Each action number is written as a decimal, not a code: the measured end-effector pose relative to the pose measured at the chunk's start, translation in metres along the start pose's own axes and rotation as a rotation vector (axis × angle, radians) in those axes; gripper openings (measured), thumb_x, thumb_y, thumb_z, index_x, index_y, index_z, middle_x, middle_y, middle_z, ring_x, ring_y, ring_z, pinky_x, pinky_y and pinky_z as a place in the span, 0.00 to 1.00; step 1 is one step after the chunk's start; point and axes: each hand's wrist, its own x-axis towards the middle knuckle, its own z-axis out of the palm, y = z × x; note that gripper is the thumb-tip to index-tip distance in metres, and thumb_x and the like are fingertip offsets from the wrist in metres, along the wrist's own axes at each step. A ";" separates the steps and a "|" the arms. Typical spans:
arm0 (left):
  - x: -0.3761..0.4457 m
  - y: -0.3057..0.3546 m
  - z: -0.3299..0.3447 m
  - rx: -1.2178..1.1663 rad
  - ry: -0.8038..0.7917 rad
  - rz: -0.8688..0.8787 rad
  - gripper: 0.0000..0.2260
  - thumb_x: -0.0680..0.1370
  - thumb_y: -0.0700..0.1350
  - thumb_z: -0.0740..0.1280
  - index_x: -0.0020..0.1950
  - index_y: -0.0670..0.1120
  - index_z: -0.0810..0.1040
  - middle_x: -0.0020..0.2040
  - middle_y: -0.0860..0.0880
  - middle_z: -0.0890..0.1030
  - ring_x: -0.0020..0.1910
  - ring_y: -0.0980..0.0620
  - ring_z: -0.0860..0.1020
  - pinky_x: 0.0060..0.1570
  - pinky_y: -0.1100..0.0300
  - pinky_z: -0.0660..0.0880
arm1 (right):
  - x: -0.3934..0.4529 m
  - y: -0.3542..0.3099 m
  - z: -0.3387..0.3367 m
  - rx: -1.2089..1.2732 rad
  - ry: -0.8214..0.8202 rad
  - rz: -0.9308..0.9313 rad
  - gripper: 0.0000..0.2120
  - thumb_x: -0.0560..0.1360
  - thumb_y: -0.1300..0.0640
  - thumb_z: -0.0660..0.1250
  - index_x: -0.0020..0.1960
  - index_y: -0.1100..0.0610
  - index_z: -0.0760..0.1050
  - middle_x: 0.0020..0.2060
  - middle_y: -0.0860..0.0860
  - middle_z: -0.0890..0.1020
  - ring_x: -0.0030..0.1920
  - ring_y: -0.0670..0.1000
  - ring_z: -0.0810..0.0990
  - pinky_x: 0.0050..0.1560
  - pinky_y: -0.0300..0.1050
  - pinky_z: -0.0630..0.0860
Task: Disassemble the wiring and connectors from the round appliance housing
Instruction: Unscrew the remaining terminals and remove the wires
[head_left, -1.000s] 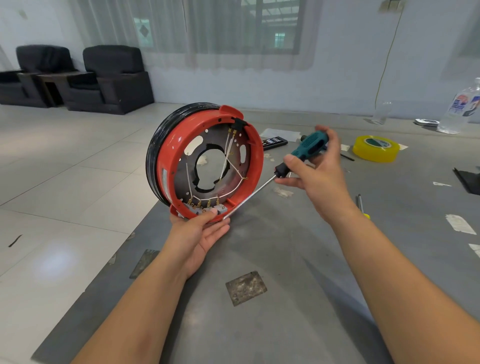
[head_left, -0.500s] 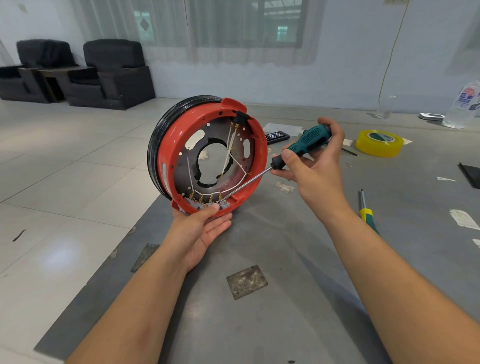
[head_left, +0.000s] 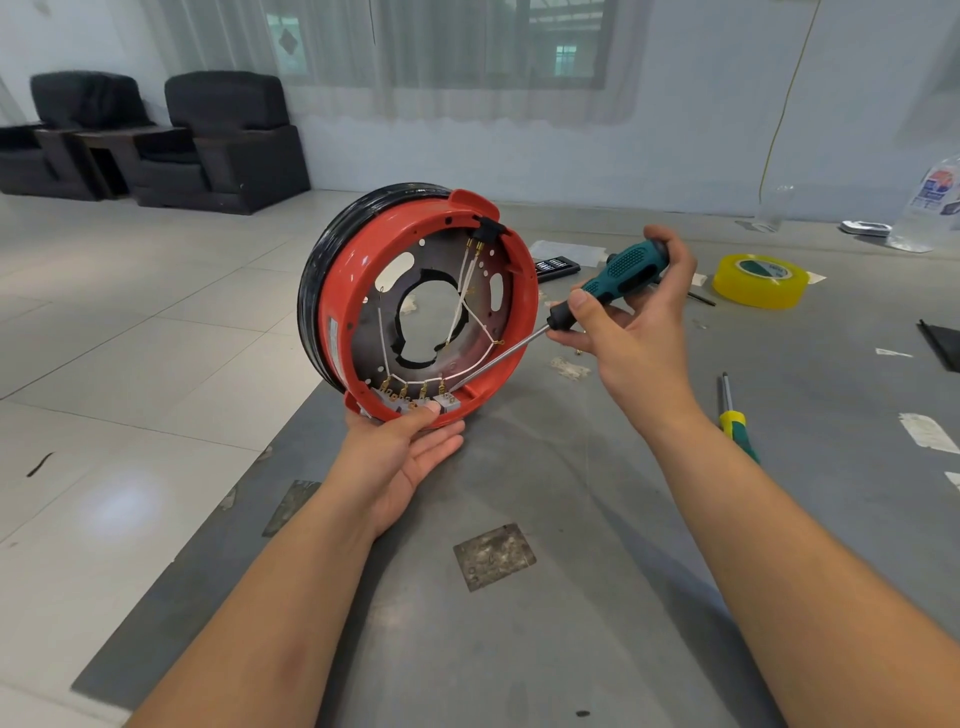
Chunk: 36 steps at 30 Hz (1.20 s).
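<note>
A round red and black appliance housing (head_left: 340, 291) stands on edge at the corner of a grey table, its open side facing me. White wires (head_left: 462, 296) with brass terminals run across its dark inner plate down to grey connector blocks (head_left: 448, 401) at the bottom rim. My left hand (head_left: 405, 457) holds the housing from below, thumb on the connector blocks. My right hand (head_left: 636, 322) grips a teal-handled screwdriver (head_left: 618, 273). Its long shaft slants down into the housing, and the tip sits by the rightmost connector.
On the grey table (head_left: 597, 597) lie a yellow tape roll (head_left: 759, 280), a green and yellow screwdriver (head_left: 733, 415), a black remote (head_left: 557, 267), paper scraps and a plastic bottle (head_left: 935, 208) at far right. Tiled floor drops off to the left; black armchairs (head_left: 223, 140) stand far back.
The screwdriver tip has slid from outside the lower rim into the housing, toward the connectors. My right hand has come closer to the rim. My left hand keeps its hold.
</note>
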 end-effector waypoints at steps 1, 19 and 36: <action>0.000 0.000 0.000 0.002 -0.003 0.001 0.27 0.81 0.31 0.70 0.75 0.48 0.64 0.58 0.35 0.86 0.53 0.36 0.87 0.51 0.42 0.85 | 0.000 0.000 0.000 0.000 0.002 -0.002 0.32 0.78 0.66 0.69 0.71 0.41 0.59 0.70 0.56 0.62 0.50 0.57 0.87 0.45 0.53 0.85; 0.003 -0.002 0.000 0.026 0.028 0.047 0.27 0.80 0.32 0.72 0.74 0.47 0.64 0.58 0.34 0.85 0.51 0.37 0.88 0.46 0.47 0.86 | -0.015 -0.019 -0.015 -0.432 -0.043 -0.170 0.29 0.69 0.46 0.80 0.60 0.41 0.64 0.50 0.37 0.75 0.44 0.49 0.86 0.43 0.48 0.85; 0.000 -0.001 0.005 0.043 0.068 0.080 0.28 0.79 0.31 0.73 0.73 0.46 0.64 0.58 0.33 0.84 0.47 0.37 0.88 0.41 0.50 0.86 | -0.051 -0.014 -0.040 -0.560 -0.151 -0.462 0.24 0.73 0.41 0.74 0.61 0.49 0.68 0.48 0.37 0.76 0.49 0.43 0.83 0.46 0.34 0.82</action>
